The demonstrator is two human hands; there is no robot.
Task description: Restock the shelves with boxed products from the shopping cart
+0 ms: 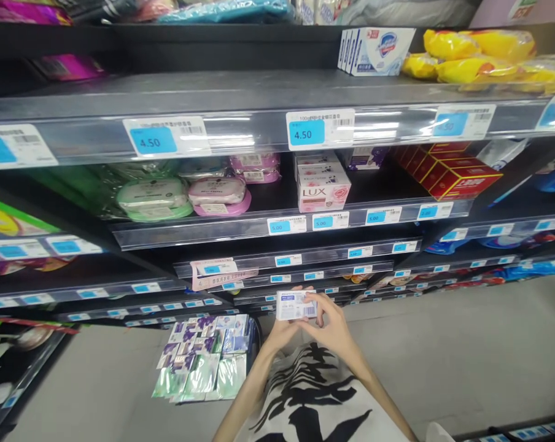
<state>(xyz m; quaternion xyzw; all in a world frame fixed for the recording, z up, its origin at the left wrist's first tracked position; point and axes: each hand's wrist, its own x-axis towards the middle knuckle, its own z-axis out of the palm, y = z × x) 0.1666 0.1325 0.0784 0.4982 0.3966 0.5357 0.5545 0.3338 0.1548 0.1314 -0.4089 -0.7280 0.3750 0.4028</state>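
Note:
A small white soap box (292,305) with purple print and a barcode is held up in front of my body. My left hand (281,331) grips it from below and behind, partly hidden by the box. The fingers of my right hand (329,319) close on its right end and lie over its top corner. Left of my forearms, on the floor, sits a pile of boxed soaps (204,356) with purple, blue-white and green packs. On the shelf ahead stand pink-and-white LUX soap boxes (322,187).
The shelf (167,236) carries green and pink soap dishes (154,197) and red-and-gold boxes (461,175). Above are white boxes (379,52) and yellow packs (480,58). Price tags (321,129) line the shelf edges. Grey floor (466,350) extends to the right.

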